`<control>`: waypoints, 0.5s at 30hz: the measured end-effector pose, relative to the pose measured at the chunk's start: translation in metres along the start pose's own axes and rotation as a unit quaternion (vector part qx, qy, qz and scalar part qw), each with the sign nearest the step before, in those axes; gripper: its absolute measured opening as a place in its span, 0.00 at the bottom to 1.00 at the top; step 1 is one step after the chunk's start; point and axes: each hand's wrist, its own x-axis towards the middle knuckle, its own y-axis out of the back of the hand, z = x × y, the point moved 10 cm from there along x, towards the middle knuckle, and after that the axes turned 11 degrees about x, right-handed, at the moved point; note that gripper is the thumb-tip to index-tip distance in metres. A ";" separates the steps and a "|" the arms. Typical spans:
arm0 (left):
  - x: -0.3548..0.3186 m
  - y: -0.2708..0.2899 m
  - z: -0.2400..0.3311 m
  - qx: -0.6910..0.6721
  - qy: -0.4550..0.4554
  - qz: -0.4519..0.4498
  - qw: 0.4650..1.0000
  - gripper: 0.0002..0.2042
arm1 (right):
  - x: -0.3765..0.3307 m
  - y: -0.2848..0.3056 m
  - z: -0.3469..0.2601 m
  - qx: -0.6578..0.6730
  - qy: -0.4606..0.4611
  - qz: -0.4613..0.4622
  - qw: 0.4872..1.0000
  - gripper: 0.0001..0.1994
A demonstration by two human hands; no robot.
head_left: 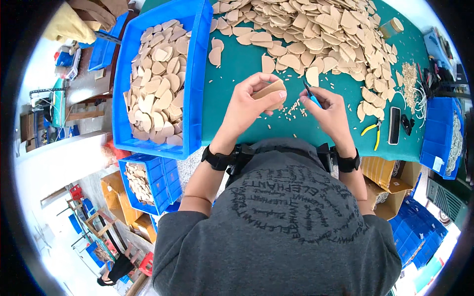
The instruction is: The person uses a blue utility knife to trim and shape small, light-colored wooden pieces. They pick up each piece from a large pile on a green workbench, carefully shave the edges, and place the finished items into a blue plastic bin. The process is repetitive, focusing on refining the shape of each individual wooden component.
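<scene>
Over the green tabletop point(237, 64), dead centre, the left hand point(249, 101) is pinching a tan leaf-shaped wooden piece point(270, 92) between fingers and thumb, while the right hand point(328, 106), just beside it at three o'clock, is clamping a small blue-handled cutter point(311, 96) whose tip is pointing toward that piece. Pale trimmings point(296, 107) are lying scattered right beneath the hands, a big heap of matching pieces point(316, 34) is spreading at twelve o'clock, and a blue bin point(197, 74) is holding more at nine o'clock.
</scene>
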 end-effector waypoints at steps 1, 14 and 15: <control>0.001 -0.001 0.001 0.003 -0.005 -0.009 1.000 0.13 | -0.002 0.003 0.002 -0.007 -0.013 0.002 1.000 0.10; -0.012 0.000 0.020 -0.004 -0.098 0.055 0.994 0.20 | -0.025 0.006 0.008 0.023 -0.017 0.003 1.000 0.09; -0.013 0.000 0.018 -0.009 -0.092 0.055 0.994 0.21 | -0.025 0.003 0.006 0.032 -0.002 -0.002 0.999 0.09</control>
